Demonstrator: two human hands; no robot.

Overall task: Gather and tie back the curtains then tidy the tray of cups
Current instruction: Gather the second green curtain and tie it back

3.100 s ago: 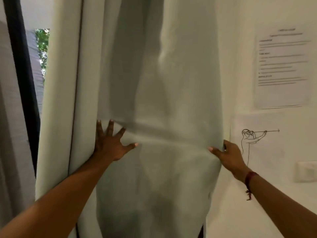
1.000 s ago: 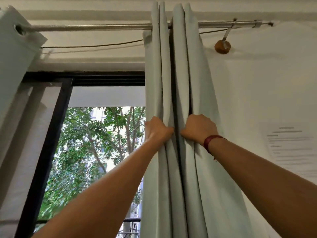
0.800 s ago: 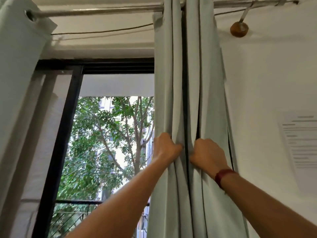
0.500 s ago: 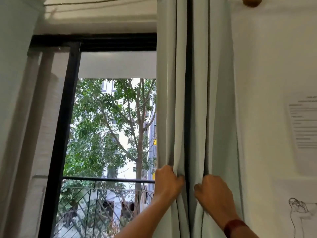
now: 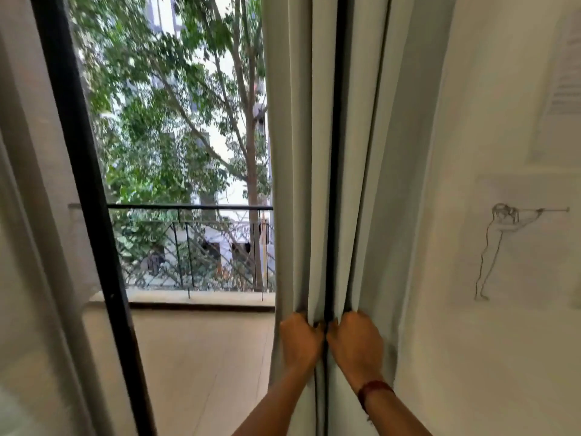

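Observation:
A pale grey-green curtain [image 5: 355, 152] hangs bunched into narrow vertical folds beside the white wall. My left hand [image 5: 300, 341] grips the left folds, its fingers curled into the cloth. My right hand [image 5: 356, 344], with a red thread band at its wrist, grips the right folds. The two fists are side by side and almost touching, low in the view. No tray or cups are in view.
A black door frame [image 5: 91, 215] stands at the left, with a sheer curtain [image 5: 25, 278] beyond it. Through the opening lie a balcony floor [image 5: 201, 357] and black railing [image 5: 188, 209]. On the right wall [image 5: 471, 357] hang a line drawing [image 5: 503, 247] and a printed sheet [image 5: 566, 73].
Both hands have slid down the gathered curtain from near the rod, keeping their grip and drawing closer together. The view has dropped from the rod to the balcony floor.

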